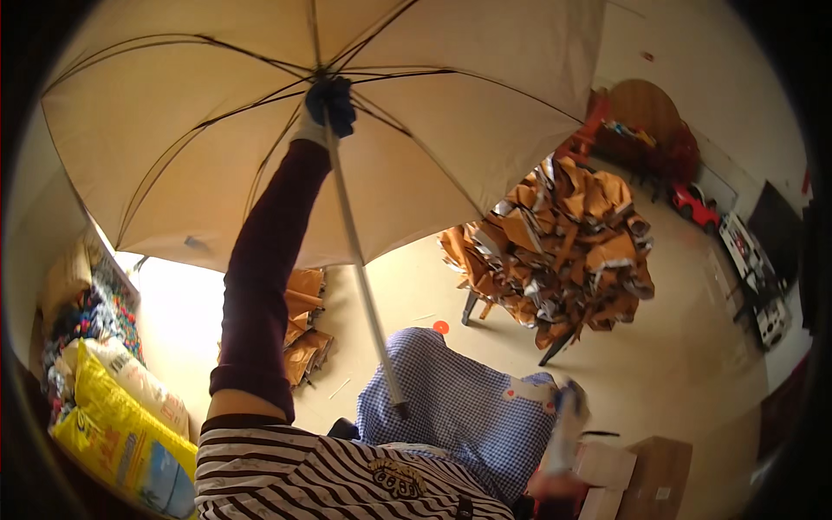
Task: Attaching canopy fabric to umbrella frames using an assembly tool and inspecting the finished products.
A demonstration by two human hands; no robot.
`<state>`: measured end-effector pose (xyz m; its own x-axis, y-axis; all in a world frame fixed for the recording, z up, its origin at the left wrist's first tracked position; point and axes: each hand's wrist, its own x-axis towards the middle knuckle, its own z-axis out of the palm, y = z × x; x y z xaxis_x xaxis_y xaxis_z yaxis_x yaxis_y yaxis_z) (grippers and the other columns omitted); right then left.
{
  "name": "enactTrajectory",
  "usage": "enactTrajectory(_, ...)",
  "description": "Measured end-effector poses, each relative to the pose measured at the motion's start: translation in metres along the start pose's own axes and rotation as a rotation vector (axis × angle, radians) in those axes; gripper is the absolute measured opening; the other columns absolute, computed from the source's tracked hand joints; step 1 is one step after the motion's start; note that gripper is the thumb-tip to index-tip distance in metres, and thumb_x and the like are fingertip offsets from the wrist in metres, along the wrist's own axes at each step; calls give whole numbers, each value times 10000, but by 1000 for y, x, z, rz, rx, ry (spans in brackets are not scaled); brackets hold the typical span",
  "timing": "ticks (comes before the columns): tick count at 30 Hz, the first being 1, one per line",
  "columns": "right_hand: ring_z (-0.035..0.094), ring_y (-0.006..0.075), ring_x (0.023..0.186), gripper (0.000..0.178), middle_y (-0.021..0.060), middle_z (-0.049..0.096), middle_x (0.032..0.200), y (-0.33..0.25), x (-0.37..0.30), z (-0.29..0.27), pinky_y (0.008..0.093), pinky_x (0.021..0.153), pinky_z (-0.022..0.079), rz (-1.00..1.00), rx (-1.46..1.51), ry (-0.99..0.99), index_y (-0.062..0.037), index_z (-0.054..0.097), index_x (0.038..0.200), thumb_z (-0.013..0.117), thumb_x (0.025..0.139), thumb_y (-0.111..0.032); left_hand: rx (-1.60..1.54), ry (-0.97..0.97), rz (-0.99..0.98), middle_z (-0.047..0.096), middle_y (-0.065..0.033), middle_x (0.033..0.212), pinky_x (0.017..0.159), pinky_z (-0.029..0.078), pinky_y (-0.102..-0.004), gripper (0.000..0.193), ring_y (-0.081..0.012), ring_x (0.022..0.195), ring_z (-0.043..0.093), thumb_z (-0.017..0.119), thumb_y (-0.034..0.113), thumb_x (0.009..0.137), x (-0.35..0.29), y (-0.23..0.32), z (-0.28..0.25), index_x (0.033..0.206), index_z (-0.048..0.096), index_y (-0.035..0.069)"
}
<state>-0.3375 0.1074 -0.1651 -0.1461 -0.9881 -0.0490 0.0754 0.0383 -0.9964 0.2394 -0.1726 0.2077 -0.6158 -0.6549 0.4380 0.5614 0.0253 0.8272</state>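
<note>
An umbrella (416, 165) with a pale beige canopy and dark ribs is spread wide across the upper left. My left hand (332, 106), in a blue and white glove, is closed around its metal shaft just below where the ribs meet. The shaft slants down to a dark end (399, 411) over the blue checked apron (459, 394) on my lap. At the lower right, my right hand (568, 412), also gloved, is smeared by motion beside the apron's edge. Its fingers are too blurred to read.
A big heap of orange-brown folded umbrellas (563, 247) rests on a dark-legged stand. More brown fabric (305, 334) lies behind my left arm. Yellow sacks (121, 433) stand at the left, cardboard boxes (654, 477) at the lower right. A red toy car (693, 206) is by the wall.
</note>
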Motion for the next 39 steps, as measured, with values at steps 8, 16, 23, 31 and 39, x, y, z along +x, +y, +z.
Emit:
enactTrajectory(8, 625, 163, 732, 459, 123, 628, 859, -196, -33, 246, 274, 736, 532, 255, 427, -1231, 100, 520, 1190, 307, 1041, -278, 156, 396, 398, 636, -35, 789, 456, 464, -257, 277, -139, 540, 550, 575, 322, 863, -93, 76, 15, 974, 609, 71)
enactTrajectory(16, 396, 61, 489, 368, -15, 452, 590, -148, -8, 301, 213, 508, 409, 255, 191, -1256, 57, 589, 1074, 449, 996, -274, 241, 730, 479, 657, -99, 809, 442, 478, -256, 250, -153, 572, 595, 557, 241, 877, -227, 40, -67, 972, 610, 16)
enactTrajectory(23, 412, 96, 434, 309, 5, 424, 534, -57, 30, 323, 235, 463, 400, 352, 177, -873, 20, 557, 835, 437, 994, -216, -115, 1086, 519, 677, -120, 937, 837, 538, -381, 266, -273, 948, 656, 532, 263, 925, -274, -223, -125, 1015, 620, 30)
enactTrajectory(31, 433, 94, 448, 267, 4, 497, 580, 92, 59, 351, 246, 470, 397, 529, -18, -657, -35, 612, 817, 529, 957, -246, 733, 834, -135, 659, -117, 1036, 873, 506, -337, 293, -213, 962, 635, 557, 182, 939, -272, -426, 48, 1182, 572, 18)
enactTrajectory(39, 383, 39, 497, 261, -48, 438, 562, 108, 63, 338, 218, 472, 292, 228, 39, -590, -18, 645, 820, 547, 954, -219, 423, 324, -820, 662, -101, 1121, 897, 469, -255, 423, -152, 1027, 590, 610, 229, 919, -366, -305, 114, 1268, 553, -3)
